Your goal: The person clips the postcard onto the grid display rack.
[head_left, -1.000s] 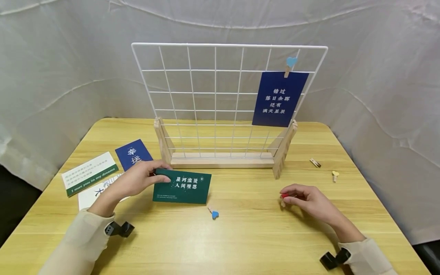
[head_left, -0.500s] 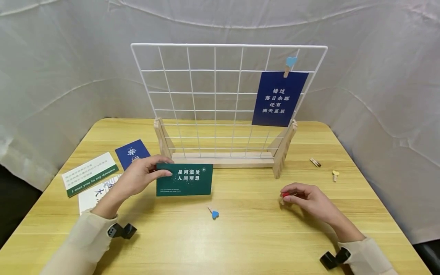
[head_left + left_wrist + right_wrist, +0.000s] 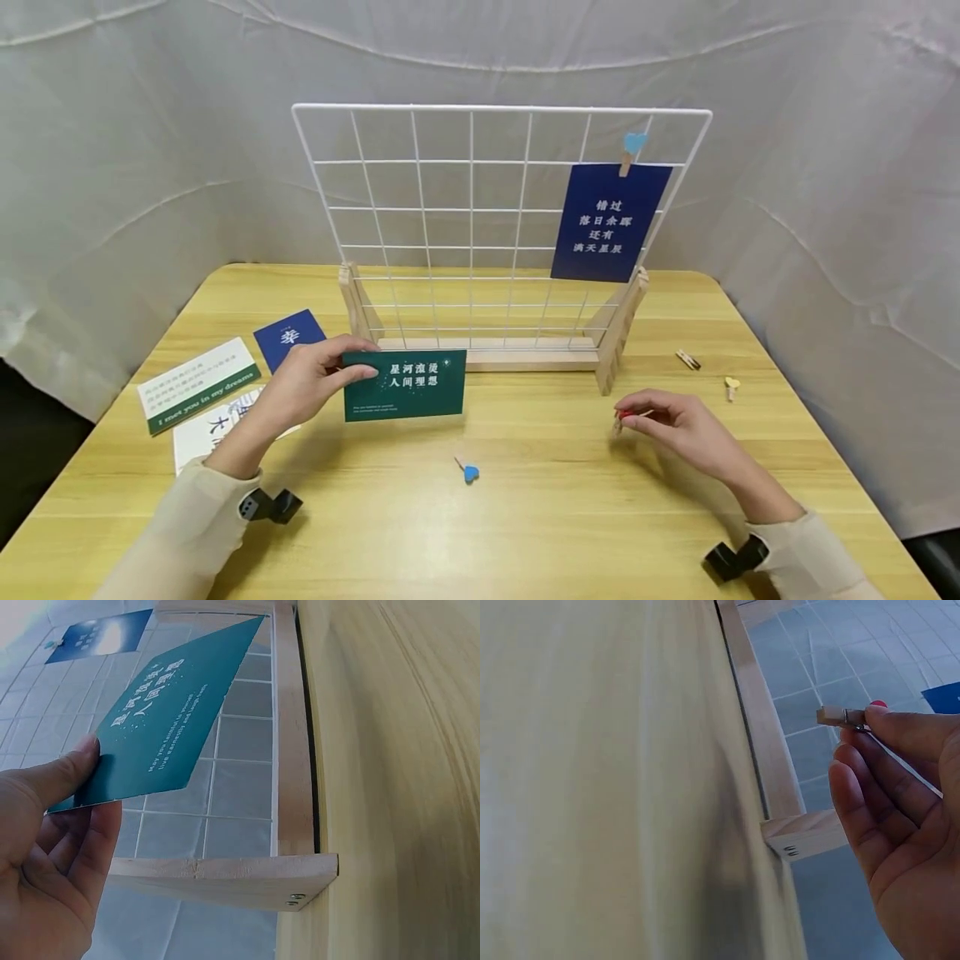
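My left hand (image 3: pixel 307 379) pinches a green card (image 3: pixel 408 396) with white lettering by its left end, thumb in front. The card is held up off the table, before the lower left of the white wire grid rack (image 3: pixel 471 208). In my right hand (image 3: pixel 686 429) a small wooden clothespin (image 3: pixel 840 717) with a red top is pinched between thumb and fingers, over the table right of the rack. A dark blue card (image 3: pixel 611 221) hangs at the grid's upper right under a clothespin with a light blue heart (image 3: pixel 634 143).
A clothespin with a blue heart (image 3: pixel 469 473) lies at the table's middle front. A plain clothespin (image 3: pixel 687 360) and one with a yellow heart (image 3: pixel 731 387) lie at right. At left are a white-and-green card (image 3: pixel 198 383), a blue card (image 3: pixel 288 335) and a white card (image 3: pixel 217 429).
My left hand has raised the green card slightly from near the table, moving it a little right and away. The right hand has lifted slightly with the clothespin. The head view has tilted a little.
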Tool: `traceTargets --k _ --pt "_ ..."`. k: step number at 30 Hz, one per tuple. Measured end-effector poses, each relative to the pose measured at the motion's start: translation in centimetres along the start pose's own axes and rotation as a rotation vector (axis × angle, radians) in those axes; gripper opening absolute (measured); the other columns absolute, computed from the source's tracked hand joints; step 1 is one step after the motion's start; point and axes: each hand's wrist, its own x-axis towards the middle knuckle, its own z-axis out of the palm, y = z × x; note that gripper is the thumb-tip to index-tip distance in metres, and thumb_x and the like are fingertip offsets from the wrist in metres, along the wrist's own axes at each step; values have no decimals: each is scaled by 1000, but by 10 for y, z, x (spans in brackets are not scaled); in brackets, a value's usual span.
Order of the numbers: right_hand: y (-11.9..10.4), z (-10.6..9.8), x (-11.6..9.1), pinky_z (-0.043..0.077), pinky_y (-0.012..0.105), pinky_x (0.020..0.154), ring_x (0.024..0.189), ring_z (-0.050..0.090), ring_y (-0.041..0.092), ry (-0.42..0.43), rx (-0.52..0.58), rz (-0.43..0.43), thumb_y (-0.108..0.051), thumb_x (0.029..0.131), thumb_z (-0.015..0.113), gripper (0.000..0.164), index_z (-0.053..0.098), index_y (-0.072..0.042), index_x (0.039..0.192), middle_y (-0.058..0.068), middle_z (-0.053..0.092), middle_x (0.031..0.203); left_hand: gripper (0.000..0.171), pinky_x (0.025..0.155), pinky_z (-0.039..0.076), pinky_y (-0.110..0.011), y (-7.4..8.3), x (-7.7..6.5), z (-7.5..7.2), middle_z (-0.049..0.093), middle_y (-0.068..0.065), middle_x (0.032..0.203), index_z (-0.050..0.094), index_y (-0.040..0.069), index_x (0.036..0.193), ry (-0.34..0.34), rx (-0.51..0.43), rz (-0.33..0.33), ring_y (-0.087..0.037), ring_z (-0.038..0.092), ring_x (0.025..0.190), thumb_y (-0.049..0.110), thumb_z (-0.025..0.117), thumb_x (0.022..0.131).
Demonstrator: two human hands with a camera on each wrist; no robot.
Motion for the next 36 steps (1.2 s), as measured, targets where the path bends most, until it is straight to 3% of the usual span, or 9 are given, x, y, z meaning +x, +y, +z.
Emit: traceTargets --k 10,16,23,30,36 --pt "-19 -8 16 55 24 70 87 67 11 -14 -107 -75 -1 91 67 22 70 -12 110 -2 71 99 22 52 38 -25 5 7 0 62 6 74 71 16 114 30 -2 31 -14 48 59 20 69 92" --pt "-31 -15 27 55 24 72 87 67 10 -20 -139 -131 1 91 67 23 71 -13 109 -1 72 98 23 50 35 -26 9 12 -1 57 6 66 70 17 115 50 1 22 -14 46 56 22 69 93" --pt "-43 -22 36 56 24 73 88 68 9 -15 -220 -140 -4 92 67 20 71 -13 109 -6 72 99 23 50 38 -26 16 22 -2 62 7 73 69 19 115 75 -11 51 -15 49 58 22 68 93" --pt "-57 -28 46 55 22 73 90 68 9 16 -246 -148 -2 91 68 21 72 -11 109 -3 73 100 23 54 44 -25 21 32 -3 69 -2 87 70 14 116 105 -62 56 -18 53 62 19 68 93" --pt "-68 -33 56 54 20 74 90 67 7 26 -305 -183 -3 91 67 19 74 -11 108 -5 72 101 24 50 37 -27 27 39 -4 64 0 77 70 15 116 129 -36 48 -17 47 58 21 68 93"
